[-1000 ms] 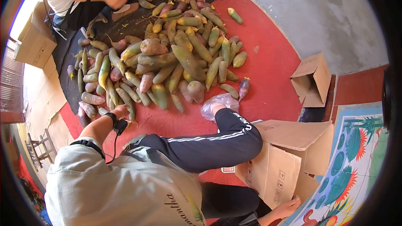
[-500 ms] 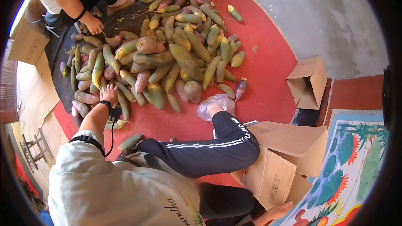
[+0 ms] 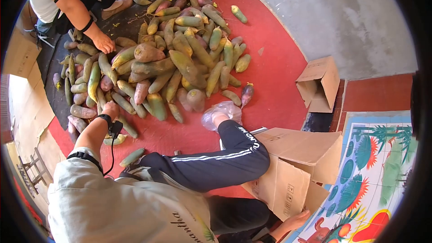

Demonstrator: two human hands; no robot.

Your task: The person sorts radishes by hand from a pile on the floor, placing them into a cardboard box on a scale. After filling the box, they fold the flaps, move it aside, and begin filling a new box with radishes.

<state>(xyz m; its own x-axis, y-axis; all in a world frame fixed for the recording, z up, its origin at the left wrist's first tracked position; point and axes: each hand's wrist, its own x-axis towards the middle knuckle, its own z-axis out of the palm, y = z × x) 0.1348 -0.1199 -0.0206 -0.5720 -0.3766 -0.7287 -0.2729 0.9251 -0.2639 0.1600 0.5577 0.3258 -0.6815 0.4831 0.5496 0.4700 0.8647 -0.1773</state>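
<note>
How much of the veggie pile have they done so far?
Not much, it seems. Only two stray vegetables lie apart by the leg. The left hand reaches into the edge of the pile, while the right hand rests on the big cardboard box, whose inside is hidden. Nearly the whole pile is left.

At right centre of your view, a small open box [image 3: 320, 83] lies tipped where the red mat [image 3: 279, 85] meets the grey floor [image 3: 351, 18]. Painted tiles [image 3: 382, 162] fill the lower right. A co-worker's hand [image 3: 104, 44] reaches down at upper left. Flat cardboard [image 3: 27, 103] lines the left edge, above a stool [image 3: 31, 171].
</note>
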